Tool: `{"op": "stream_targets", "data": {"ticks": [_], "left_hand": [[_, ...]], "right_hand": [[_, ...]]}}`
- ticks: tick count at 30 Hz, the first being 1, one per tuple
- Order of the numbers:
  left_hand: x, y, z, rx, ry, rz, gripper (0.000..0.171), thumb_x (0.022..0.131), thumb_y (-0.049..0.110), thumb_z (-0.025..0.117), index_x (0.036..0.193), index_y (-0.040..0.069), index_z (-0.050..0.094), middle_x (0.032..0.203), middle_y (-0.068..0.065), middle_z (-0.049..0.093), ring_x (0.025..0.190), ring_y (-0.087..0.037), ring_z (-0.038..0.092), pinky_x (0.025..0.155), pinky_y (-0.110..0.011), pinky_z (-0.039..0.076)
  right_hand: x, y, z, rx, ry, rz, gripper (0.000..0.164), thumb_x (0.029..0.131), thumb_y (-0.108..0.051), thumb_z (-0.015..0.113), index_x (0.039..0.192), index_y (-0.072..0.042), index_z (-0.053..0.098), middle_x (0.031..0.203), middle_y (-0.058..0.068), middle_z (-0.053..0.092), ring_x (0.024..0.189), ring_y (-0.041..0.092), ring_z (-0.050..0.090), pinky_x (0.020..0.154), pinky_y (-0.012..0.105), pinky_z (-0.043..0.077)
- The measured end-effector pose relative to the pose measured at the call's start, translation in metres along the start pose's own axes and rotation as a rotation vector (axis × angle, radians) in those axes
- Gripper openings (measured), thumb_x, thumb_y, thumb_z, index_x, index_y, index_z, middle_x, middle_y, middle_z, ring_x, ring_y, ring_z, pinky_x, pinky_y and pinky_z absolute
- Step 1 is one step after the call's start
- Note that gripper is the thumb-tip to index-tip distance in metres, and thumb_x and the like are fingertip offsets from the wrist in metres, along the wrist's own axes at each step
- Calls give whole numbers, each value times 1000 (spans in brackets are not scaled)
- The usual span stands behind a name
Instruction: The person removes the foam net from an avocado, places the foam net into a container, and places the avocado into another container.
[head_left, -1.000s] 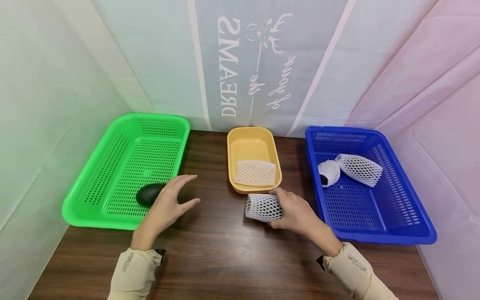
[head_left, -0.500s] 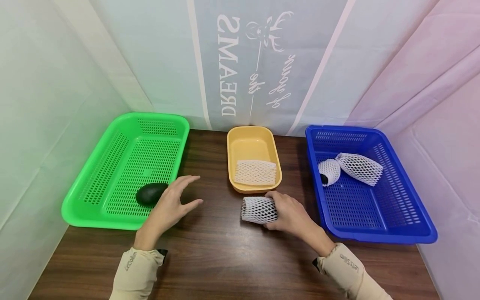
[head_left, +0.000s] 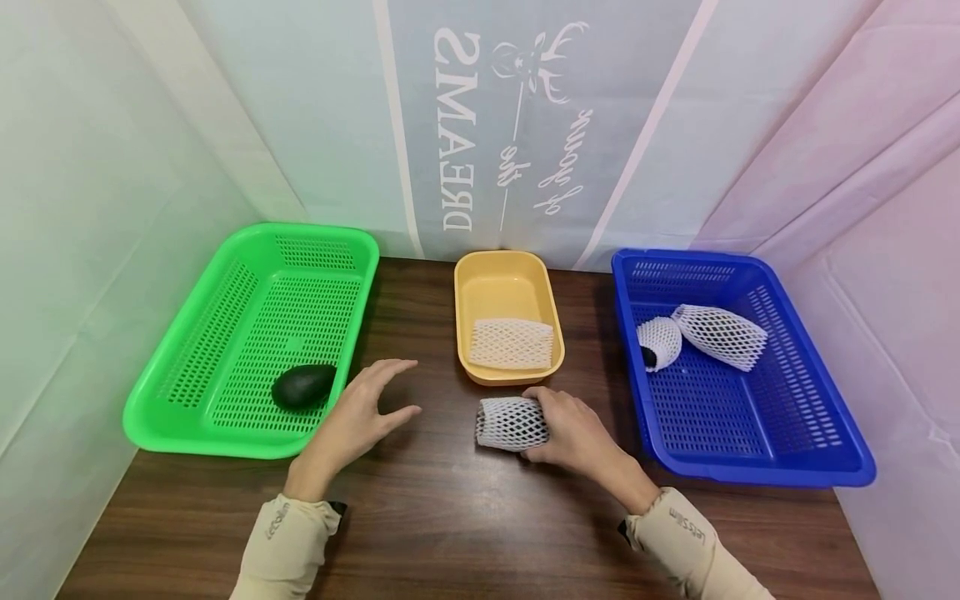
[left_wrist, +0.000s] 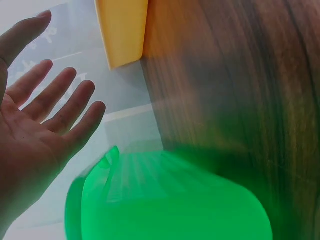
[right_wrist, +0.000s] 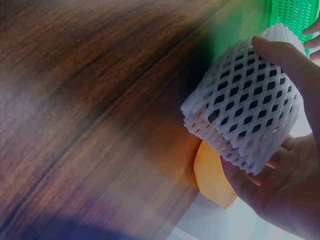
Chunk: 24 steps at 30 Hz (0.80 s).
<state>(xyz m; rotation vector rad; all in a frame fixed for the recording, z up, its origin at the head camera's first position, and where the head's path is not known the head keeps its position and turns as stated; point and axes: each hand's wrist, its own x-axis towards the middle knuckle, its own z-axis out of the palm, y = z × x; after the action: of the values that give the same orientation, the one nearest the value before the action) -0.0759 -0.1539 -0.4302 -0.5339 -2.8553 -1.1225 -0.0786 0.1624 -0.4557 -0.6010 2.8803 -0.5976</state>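
My right hand (head_left: 573,433) grips a white foam net sleeve (head_left: 513,423) by its right end, close over the table in front of the yellow tray. Something dark shows through its mesh in the right wrist view, where the thumb and fingers wrap round the foam net sleeve (right_wrist: 245,100). My left hand (head_left: 356,421) hovers beside the green basket's right rim with fingers spread and holding nothing; the left wrist view shows the bare palm of the left hand (left_wrist: 40,130). A dark avocado (head_left: 302,387) lies in the green basket (head_left: 142,417), just left of that hand.
The yellow tray (head_left: 502,262) stands at the back middle with flat foam net sleeves (head_left: 512,343) in it. In the blue basket (head_left: 757,471) at right lie a sleeved dark fruit (head_left: 660,343) and another foam-sleeved piece (head_left: 720,335). A printed curtain hangs behind.
My right hand has moved left and slightly nearer me with the foam net sleeve. The left hand has drifted right, uncovering more of the avocado.
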Motion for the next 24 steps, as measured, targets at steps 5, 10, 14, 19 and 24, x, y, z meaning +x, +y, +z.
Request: {"op": "stream_targets", "data": {"ticks": [5, 10, 14, 19, 24], "left_hand": [[0, 1, 7, -14, -12, 4, 60, 82, 19, 82, 136, 8, 58, 135, -11, 60, 128, -30, 55, 107, -51, 46], [0, 0, 13, -27, -22, 19, 59, 82, 19, 82, 136, 9, 58, 134, -10, 61, 127, -29, 56, 108, -49, 46], [0, 0, 16, -24, -23, 27, 59, 82, 19, 82, 135, 9, 58, 133, -9, 62, 126, -29, 57, 108, -49, 46], [0, 1, 21, -36, -39, 28, 59, 82, 17, 82, 135, 8, 58, 133, -9, 62, 127, -29, 57, 108, -48, 46], [0, 4, 27, -44, -56, 16, 58, 82, 16, 82, 135, 9, 59, 132, -9, 62, 126, -28, 57, 107, -48, 47]], "right_hand": [[0, 0, 4, 38, 6, -7, 78, 58, -28, 96, 124, -7, 58, 103, 10, 69, 91, 21, 64, 79, 40, 55], [-1, 0, 7, 55, 18, -17, 78, 58, -27, 96, 124, -7, 59, 103, 9, 69, 92, 20, 64, 79, 40, 55], [-1, 0, 7, 57, 11, -14, 78, 59, -28, 96, 124, -8, 59, 104, 9, 69, 93, 21, 64, 80, 40, 55], [0, -1, 7, 24, 7, -27, 77, 59, -29, 96, 123, -7, 59, 105, 11, 69, 93, 22, 65, 81, 41, 55], [0, 0, 6, -11, -7, -46, 76, 60, -30, 96, 122, -5, 60, 106, 12, 70, 94, 24, 67, 82, 42, 56]]}}
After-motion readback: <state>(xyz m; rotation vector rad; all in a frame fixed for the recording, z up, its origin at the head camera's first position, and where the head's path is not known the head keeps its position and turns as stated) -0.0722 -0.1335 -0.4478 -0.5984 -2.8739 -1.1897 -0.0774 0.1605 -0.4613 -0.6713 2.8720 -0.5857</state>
